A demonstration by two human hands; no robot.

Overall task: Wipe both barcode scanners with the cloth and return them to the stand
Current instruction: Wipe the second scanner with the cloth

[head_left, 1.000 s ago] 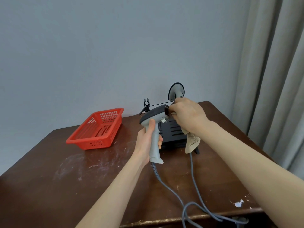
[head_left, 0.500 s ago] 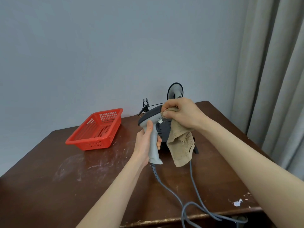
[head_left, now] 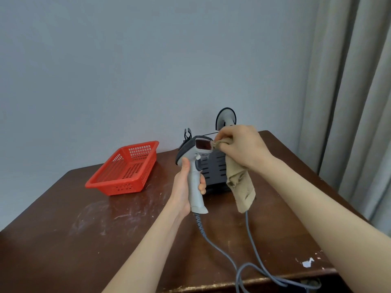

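My left hand [head_left: 186, 187] grips the light grey handle of a barcode scanner [head_left: 195, 163], held upright above the table with its dark red window facing me. My right hand [head_left: 241, 148] pinches a beige cloth [head_left: 241, 182] against the right edge of that window; the rest of the cloth hangs down. Behind the scanner stands a dark slotted unit [head_left: 214, 172], partly hidden. A round-headed stand [head_left: 226, 117] rises at the table's far edge behind my right hand.
A red plastic basket [head_left: 124, 168] sits on the brown table [head_left: 84, 240] at the left. Two grey cables [head_left: 243, 263] run from the scanner area over the front edge. A curtain [head_left: 355, 102] hangs at the right. A black clip [head_left: 187, 134] stands behind the scanner.
My right hand moved from covering the scanner's head to its right side, and the window now shows. The cloth has unfolded and hangs lower. My left hand kept its grip.
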